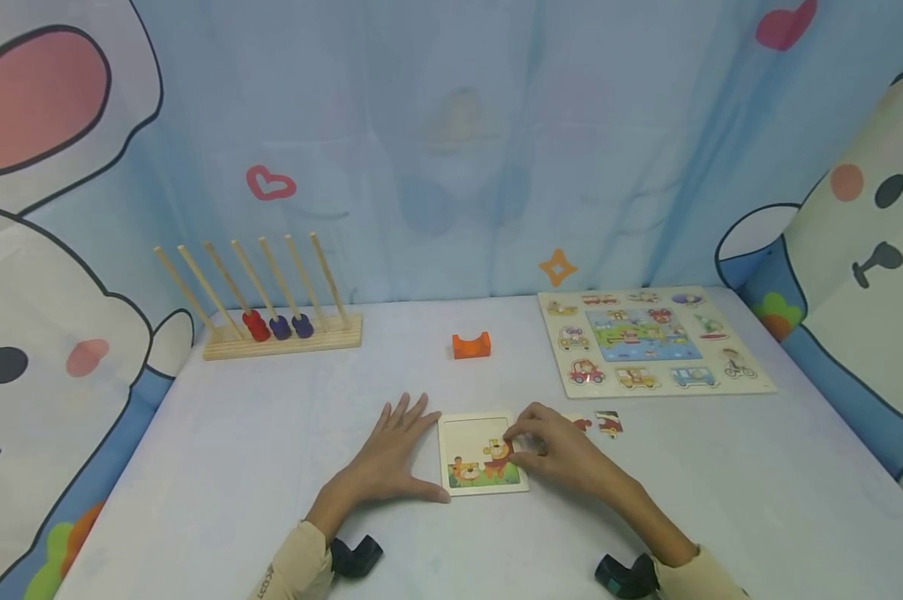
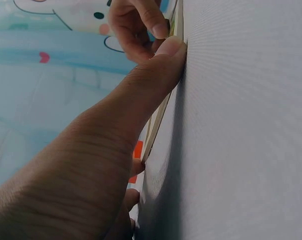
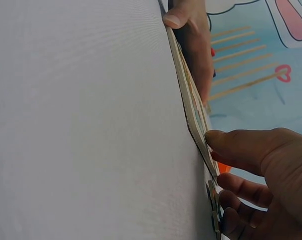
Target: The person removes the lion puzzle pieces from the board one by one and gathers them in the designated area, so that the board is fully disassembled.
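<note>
A small square puzzle tray (image 1: 466, 427) with a pale wooden frame lies on the white table. Picture pieces with an orange animal (image 1: 466, 472) and green grass fill its lower part; bare wood shows above. My left hand (image 1: 391, 458) rests with spread fingers along the tray's left side, thumb at the near corner and fingertips by the far one. At the right edge, thumb and forefinger of my right hand (image 1: 564, 450) pinch a puzzle piece (image 1: 498, 452) with a yellow-headed, red-clad figure. That hand's other fingers (image 3: 245, 187) are curled beside the tray, partly hiding it.
Loose puzzle pieces (image 1: 609, 423) lie just beyond my right hand. A small orange block (image 1: 471, 345) stands behind the tray. Back left is a wooden peg rack (image 1: 286, 340) with red and dark blue beads; back right, a large vehicle puzzle board (image 1: 571, 367).
</note>
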`<state>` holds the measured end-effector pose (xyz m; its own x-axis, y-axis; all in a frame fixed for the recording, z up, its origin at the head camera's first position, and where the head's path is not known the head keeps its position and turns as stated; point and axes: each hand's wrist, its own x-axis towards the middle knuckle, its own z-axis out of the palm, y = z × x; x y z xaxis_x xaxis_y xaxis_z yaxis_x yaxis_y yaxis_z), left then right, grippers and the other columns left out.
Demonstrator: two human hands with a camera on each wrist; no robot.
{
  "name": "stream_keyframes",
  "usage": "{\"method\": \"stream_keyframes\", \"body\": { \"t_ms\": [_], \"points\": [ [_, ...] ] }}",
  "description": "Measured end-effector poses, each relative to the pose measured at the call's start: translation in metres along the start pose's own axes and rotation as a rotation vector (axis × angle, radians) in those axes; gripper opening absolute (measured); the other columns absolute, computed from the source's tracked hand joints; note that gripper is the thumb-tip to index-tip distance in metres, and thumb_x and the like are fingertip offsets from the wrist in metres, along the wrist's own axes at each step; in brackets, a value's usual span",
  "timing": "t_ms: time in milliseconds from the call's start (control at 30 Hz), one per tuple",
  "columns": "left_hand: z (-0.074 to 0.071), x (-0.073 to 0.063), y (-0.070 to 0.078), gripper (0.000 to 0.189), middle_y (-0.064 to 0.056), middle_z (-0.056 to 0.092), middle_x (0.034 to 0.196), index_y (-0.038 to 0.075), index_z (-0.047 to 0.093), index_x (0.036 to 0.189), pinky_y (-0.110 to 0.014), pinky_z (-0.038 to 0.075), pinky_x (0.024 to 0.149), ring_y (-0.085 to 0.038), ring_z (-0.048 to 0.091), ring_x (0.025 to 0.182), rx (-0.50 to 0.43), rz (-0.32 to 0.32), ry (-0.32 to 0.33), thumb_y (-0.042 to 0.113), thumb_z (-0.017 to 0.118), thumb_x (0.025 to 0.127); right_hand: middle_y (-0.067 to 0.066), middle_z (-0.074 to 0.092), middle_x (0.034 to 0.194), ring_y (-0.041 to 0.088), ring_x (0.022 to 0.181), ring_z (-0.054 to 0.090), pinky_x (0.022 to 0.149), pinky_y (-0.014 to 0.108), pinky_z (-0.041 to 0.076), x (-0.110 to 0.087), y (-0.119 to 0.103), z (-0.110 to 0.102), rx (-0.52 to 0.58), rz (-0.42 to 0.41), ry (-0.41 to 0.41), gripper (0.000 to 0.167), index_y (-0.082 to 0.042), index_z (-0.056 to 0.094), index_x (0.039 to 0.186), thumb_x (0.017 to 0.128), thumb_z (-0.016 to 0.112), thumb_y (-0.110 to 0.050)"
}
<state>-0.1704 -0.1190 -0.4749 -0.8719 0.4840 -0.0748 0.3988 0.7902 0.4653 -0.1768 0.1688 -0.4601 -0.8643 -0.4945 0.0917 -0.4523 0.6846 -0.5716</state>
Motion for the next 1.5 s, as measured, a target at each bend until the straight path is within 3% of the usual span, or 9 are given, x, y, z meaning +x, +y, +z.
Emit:
{"method": "stream_keyframes", "body": {
  "t_ms": [500, 867, 1500],
  "points": [
    [0.0001, 0.0, 0.0011, 0.114, -0.004, 0.009, 0.162, 0.02, 0.031, 0.151, -0.049, -0.003, 0.119, -0.026, -0.003, 0.148, 0.015, -0.006, -0.003, 0.075, 0.072, 0.06, -0.008, 0.056, 0.102, 0.011, 0.092, 0.052, 0.079, 0.035, 0.049, 0.0012, -0.0038, 0.0032, -0.053, 0.052, 0.012, 0.021, -0.022, 0.07, 0.096, 0.078, 0.08, -0.024],
    [0.0001, 0.0002, 0.0007, 0.114, -0.004, 0.008, 0.162, 0.02, 0.03, 0.151, -0.049, -0.002, 0.119, -0.026, -0.003, 0.148, 0.014, 0.0, -0.004, 0.075, 0.071, 0.061, -0.007, 0.056, 0.103, 0.01, 0.085, 0.048, 0.071, 0.028, 0.045, 0.0009, -0.0027, 0.0037, -0.053, 0.044, 0.025, 0.017, -0.021, 0.068, 0.095, 0.081, 0.077, -0.023],
    [0.0002, 0.0014, 0.0, 0.113, -0.003, 0.008, 0.162, 0.021, 0.03, 0.151, -0.048, -0.003, 0.119, -0.024, -0.004, 0.148, 0.021, -0.012, -0.006, 0.075, 0.071, 0.06, -0.009, 0.058, 0.103, 0.009, 0.088, 0.049, 0.077, 0.031, 0.048, 0.0013, -0.0029, 0.0051, -0.032, 0.053, 0.033, 0.021, -0.022, 0.066, 0.096, 0.079, 0.079, -0.018]
  ]
}}
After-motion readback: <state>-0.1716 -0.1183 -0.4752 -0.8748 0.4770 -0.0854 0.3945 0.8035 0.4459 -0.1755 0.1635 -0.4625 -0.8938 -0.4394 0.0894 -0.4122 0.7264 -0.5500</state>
